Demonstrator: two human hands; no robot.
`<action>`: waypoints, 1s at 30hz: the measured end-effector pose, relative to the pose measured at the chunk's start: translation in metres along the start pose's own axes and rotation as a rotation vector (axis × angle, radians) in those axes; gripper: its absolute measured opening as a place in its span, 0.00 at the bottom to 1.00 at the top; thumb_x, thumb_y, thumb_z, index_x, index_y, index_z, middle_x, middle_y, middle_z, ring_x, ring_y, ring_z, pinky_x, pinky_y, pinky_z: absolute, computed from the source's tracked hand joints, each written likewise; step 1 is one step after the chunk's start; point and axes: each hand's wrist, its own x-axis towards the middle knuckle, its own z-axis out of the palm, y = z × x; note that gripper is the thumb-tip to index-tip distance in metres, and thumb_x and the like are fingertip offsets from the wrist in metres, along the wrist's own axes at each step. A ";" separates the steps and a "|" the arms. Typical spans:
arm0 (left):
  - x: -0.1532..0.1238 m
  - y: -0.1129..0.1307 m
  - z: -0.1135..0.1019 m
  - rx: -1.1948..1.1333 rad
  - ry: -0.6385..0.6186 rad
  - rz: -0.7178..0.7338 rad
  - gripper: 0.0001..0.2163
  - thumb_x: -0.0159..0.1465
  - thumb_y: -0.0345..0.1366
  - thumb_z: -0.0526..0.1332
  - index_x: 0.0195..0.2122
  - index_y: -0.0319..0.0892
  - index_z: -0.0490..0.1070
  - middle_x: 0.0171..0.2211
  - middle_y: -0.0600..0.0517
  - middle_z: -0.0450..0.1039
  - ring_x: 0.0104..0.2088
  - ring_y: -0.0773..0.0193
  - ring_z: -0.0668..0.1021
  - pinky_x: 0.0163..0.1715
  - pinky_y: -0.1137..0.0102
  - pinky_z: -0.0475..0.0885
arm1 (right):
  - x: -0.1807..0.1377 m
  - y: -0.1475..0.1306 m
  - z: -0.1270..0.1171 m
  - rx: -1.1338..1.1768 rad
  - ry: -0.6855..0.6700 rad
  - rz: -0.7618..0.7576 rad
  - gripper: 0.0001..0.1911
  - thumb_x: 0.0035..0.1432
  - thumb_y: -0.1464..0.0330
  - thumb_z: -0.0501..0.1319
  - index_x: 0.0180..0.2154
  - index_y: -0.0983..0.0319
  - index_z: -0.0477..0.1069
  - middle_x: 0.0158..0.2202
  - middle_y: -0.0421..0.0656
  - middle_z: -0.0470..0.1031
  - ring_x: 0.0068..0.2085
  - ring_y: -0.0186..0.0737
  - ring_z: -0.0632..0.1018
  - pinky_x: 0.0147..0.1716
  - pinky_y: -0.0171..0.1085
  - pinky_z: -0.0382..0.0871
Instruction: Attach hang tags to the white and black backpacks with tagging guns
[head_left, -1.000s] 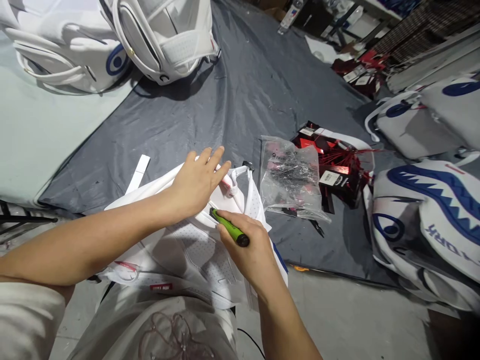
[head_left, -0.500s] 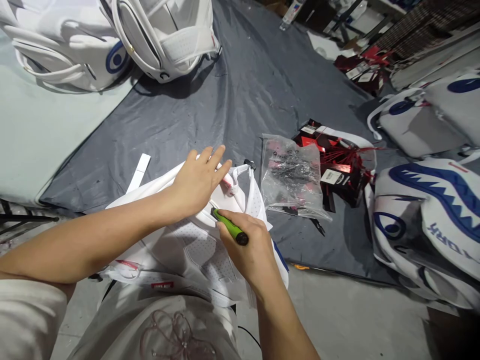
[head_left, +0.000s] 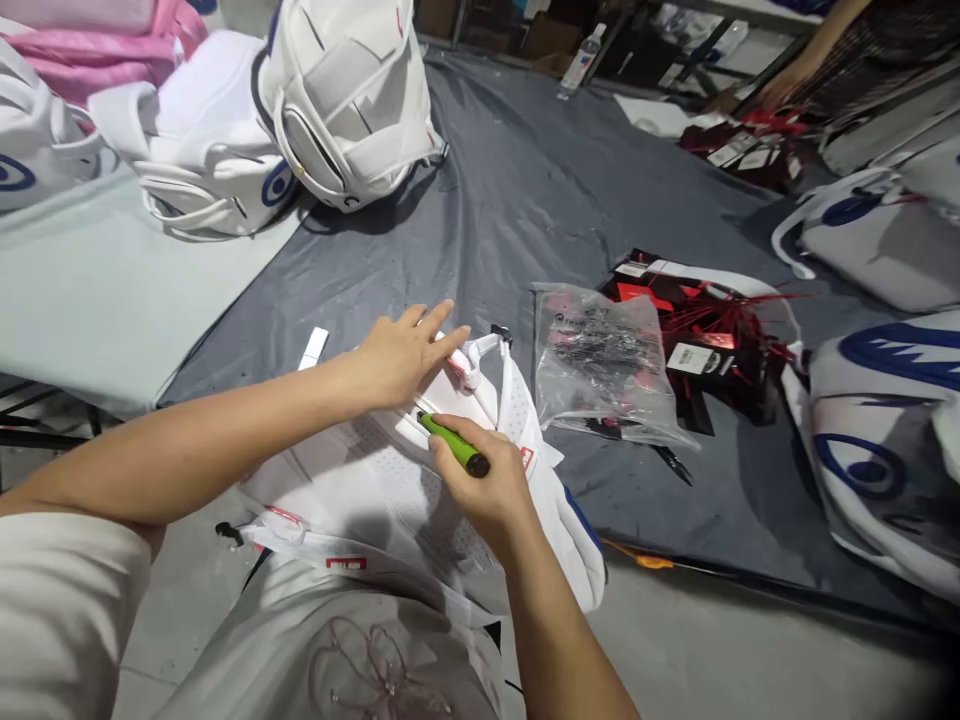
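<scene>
A white mesh-backed backpack lies across my lap at the edge of a grey sheet. My left hand lies flat on the top of the backpack, fingers stretched out, near its white strap loop. My right hand is closed round a green pen-shaped tool with a black end. The tool's tip points at the backpack just under my left hand.
A clear plastic bag and a heap of red and black tags lie to the right. White backpacks with blue shark prints line the right side. More white bags sit at the back left. Another person's arm shows top right.
The view has shifted, so things sit a little further right and lower. My hands keep the same hold on the backpack and the green tool.
</scene>
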 end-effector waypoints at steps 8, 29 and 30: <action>-0.072 -0.002 -0.013 -0.029 -0.026 -0.291 0.63 0.52 0.37 0.75 0.70 0.58 0.19 0.73 0.37 0.23 0.59 0.40 0.71 0.42 0.60 0.77 | -0.025 -0.041 0.005 -0.080 -0.031 -0.195 0.12 0.60 0.65 0.60 0.44 0.58 0.79 0.39 0.42 0.84 0.38 0.45 0.82 0.44 0.45 0.68; -0.077 -0.045 0.030 -0.649 0.081 -0.291 0.48 0.59 0.32 0.63 0.73 0.44 0.28 0.73 0.39 0.40 0.72 0.50 0.52 0.66 0.60 0.58 | -0.009 -0.025 0.032 -0.012 0.047 -0.240 0.14 0.62 0.63 0.60 0.45 0.60 0.79 0.34 0.42 0.83 0.33 0.43 0.80 0.43 0.44 0.65; -0.076 -0.047 0.029 -0.652 0.053 -0.283 0.48 0.60 0.32 0.62 0.72 0.44 0.27 0.73 0.38 0.41 0.71 0.50 0.54 0.66 0.60 0.58 | -0.008 -0.025 0.034 -0.004 0.064 -0.252 0.13 0.62 0.63 0.60 0.45 0.60 0.79 0.35 0.42 0.83 0.33 0.42 0.80 0.43 0.44 0.64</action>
